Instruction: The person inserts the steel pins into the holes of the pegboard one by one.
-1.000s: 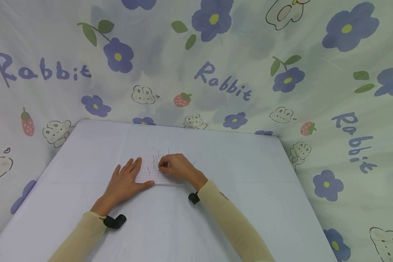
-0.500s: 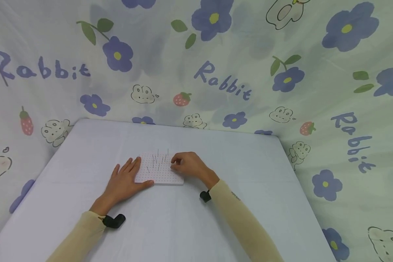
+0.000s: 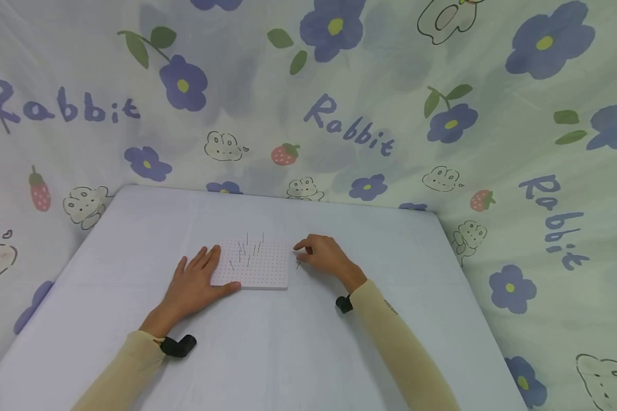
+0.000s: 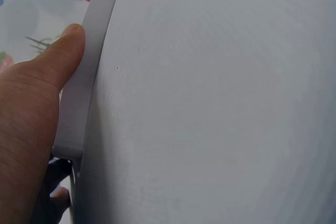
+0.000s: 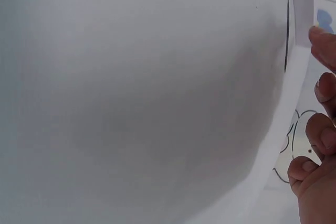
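Note:
A white board (image 3: 267, 274) with rows of small dots lies on the table. Several thin dark pins, one of them a pin (image 3: 248, 261) near the middle, stand in it at varied tilts. My left hand (image 3: 195, 288) rests along the board's left side, fingers straight and thumb (image 4: 68, 51) at the front edge. Just beyond the right edge hovers my right hand (image 3: 323, 255), thumb and index finger apart with nothing visible between them. Below those fingertips a loose pin (image 3: 298, 265) lies on the cloth; the right wrist view also shows a thin dark pin (image 5: 287, 35) beside the board.
A white cloth covers the table (image 3: 267, 354). Behind and beside it hangs a curtain (image 3: 257, 114) printed with flowers, rabbits and strawberries. A small black camera (image 3: 179, 346) sits on the left wrist, another camera (image 3: 344, 304) on the right.
My right hand has moved from over the board to the right, past its edge, and its thumb and index finger have parted. Pins it covered now show. The left hand has stayed put.

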Demonstrator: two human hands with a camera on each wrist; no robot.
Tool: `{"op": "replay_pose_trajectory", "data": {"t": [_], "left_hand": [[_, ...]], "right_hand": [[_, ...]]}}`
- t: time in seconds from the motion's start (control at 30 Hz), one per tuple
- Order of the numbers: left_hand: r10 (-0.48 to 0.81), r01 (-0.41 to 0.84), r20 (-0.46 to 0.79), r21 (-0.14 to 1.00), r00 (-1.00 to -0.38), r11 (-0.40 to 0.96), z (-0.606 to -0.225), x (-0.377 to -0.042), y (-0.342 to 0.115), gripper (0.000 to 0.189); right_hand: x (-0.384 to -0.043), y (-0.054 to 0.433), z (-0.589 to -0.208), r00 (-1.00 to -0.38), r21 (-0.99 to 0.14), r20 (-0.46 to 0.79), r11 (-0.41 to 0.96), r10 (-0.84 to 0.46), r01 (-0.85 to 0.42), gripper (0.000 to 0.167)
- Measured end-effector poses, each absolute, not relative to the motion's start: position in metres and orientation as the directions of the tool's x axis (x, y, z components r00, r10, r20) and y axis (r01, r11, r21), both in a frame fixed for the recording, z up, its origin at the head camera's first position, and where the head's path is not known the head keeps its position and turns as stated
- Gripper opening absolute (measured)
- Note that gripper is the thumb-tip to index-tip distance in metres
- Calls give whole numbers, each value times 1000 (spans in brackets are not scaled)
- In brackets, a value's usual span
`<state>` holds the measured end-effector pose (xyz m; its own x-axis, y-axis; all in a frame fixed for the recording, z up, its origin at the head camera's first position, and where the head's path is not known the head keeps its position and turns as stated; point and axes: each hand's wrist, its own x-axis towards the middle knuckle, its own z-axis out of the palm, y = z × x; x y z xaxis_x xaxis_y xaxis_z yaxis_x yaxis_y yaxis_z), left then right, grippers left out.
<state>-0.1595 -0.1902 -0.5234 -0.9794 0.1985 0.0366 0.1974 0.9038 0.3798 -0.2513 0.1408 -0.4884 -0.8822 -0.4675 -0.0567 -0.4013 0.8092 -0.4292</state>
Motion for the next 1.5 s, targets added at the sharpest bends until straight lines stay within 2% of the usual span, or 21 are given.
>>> {"op": "replay_pose_trajectory", "data": {"t": [0.2,0.43,0.63,0.97,1.5], "left_hand": [[200,202,44,382,-979,902,-523,-158,-190,117],[199,203,51,382,-979,901,-522,-158,-189,116],[200,201,44,379,-979,903,-522,-159,-190,117],[201,205,49,377,-978,903,-522,-159,-190,116],[201,205,49,370,-978,906,-522,-159,-190,118]], "right_hand": [[-252,147,-489,-859,-322,-118,838,-498,-441,30],[-253,151,-487,-858,-263,-138,853,-495,-450,24],[-255,151,-488,-863,-275,-131,854,-488,-441,13],[-254,153,-488,-865,-310,-120,846,-487,-433,4],[-257,161,-498,-841,-433,-91,782,-533,-449,7]]}}
